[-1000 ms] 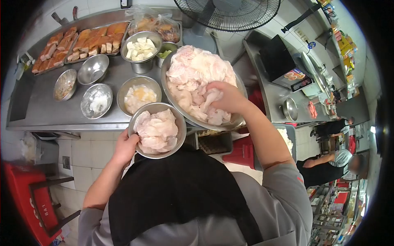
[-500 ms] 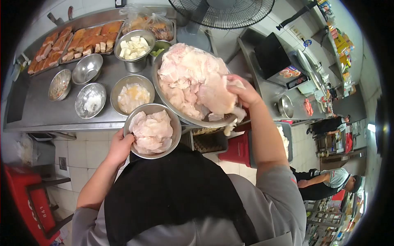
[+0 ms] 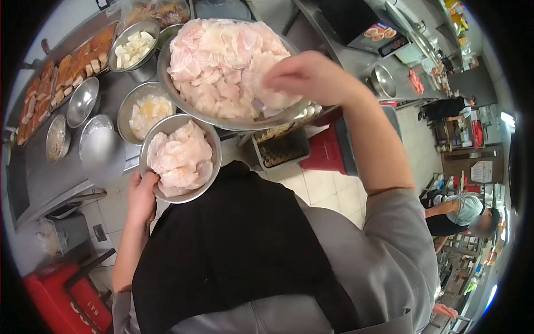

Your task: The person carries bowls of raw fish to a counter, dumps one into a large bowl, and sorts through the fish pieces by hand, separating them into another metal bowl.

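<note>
My left hand grips a small steel bowl by its near-left rim, thumb over the edge. Thin, pale raw meat pieces are heaped inside it. Over the right side of a large steel bowl my right hand reaches down, fingers bent and blurred against the meat. That bowl is piled with more pale raw meat. I cannot tell whether a piece is between the fingers. The small bowl sits in front of the large one, overlapping its rim in this view.
Left on the steel counter are a bowl with a yellowish mix, a bowl of white cubes, an empty bowl and trays of browned slabs. A red bin stands below right. A person is farther right.
The view has shifted, so the counter appears farther left and higher. My right hand held a large meat slab at the big bowl's rim; now its fingers are down at the heap.
</note>
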{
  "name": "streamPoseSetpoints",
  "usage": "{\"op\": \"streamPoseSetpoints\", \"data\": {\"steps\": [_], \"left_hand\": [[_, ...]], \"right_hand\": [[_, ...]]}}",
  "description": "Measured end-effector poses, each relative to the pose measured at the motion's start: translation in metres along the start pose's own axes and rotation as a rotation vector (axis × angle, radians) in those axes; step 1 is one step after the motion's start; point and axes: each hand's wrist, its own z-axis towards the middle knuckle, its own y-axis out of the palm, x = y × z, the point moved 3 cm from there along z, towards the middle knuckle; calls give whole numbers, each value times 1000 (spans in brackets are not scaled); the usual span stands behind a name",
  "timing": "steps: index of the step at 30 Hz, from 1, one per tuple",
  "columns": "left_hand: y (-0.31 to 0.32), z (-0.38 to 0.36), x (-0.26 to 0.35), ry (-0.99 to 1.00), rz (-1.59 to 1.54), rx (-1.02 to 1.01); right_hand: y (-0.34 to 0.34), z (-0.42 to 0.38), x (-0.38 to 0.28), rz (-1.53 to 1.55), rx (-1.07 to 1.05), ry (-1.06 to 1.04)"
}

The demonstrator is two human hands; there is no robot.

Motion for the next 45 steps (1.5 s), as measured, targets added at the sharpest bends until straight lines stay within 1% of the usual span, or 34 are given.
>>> {"op": "streamPoseSetpoints", "data": {"steps": [2,4,6,9,11,12,13,15,16,18,19,20,22,25,28,32,33,36,37,40,43,45], "left_hand": [[6,0,8,-11,20,1],[8,0,11,-35,34,20],[8,-1,13,-62,51,30],[3,2,6,-98,70,6],[-1,7,3,-95,71,-36],[0,6,5,-145,127,-8],[1,2,10,-193,184,23],[3,3,7,-163,146,21],[4,4,6,-148,127,19],[-2,12,-5,-53,19,-30],[-3,14,-4,-29,7,-70],[-6,16,-7,-29,40,-58],[-3,16,-5,2,22,-83],[-1,16,-3,11,-8,-118],[-2,13,5,1,24,-122],[-4,17,1,45,-16,-117],[-4,18,2,45,13,-123],[-1,17,5,54,-5,-132],[-1,17,6,53,1,-136],[1,16,6,49,5,-136],[2,15,5,43,-18,-124],[1,16,4,42,-35,-134]], "right_hand": [[37,23,1,-125,-69,-128],[66,45,11,-514,-245,-16],[79,66,8,-618,-513,70],[87,68,18,-519,-437,33],[99,74,29,-568,-377,21],[103,77,32,-601,-346,8],[105,78,34,-568,-307,11],[102,77,35,-510,-218,13],[102,79,35,-456,-283,72],[92,83,29,-374,-400,175],[91,85,38,-308,-354,174],[91,84,49,-242,-312,166],[78,76,40,-65,-373,142],[77,64,53,631,-379,299],[51,54,41,712,-328,182],[15,44,30,843,-268,222],[14,51,30,838,-127,65],[-22,63,54,327,-160,549],[-19,66,61,307,-48,473],[-24,71,53,81,142,409],[-27,61,37,-318,405,230],[-25,52,16,-396,419,246]]}}
